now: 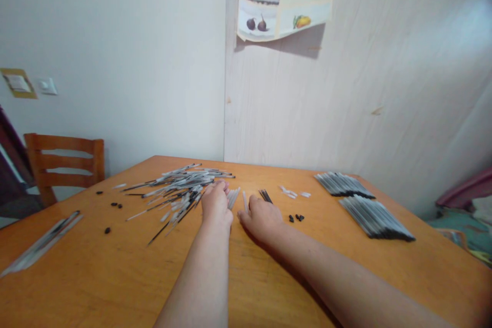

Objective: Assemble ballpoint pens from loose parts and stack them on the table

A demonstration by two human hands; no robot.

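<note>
My left hand (216,200) is at the right edge of a loose pile of pen parts (184,182), white tubes mixed with thin dark refills. Its fingers are curled; what they hold, if anything, is hidden. Several short white tubes (233,197) lie just to its right. My right hand (262,218) rests low over the table, thumb and forefinger closed about the lower end of a slim white tube (244,200). Beyond its knuckles lies a small bunch of black refills (265,195). Small black pen pieces (295,218) sit to its right.
Two neat rows of clear pens with black ends (376,218) lie on the right of the wooden table (253,287). Short white pieces (288,192) lie behind my right hand. At left are long clear strips (42,243), black bits (107,230) and a chair (65,164).
</note>
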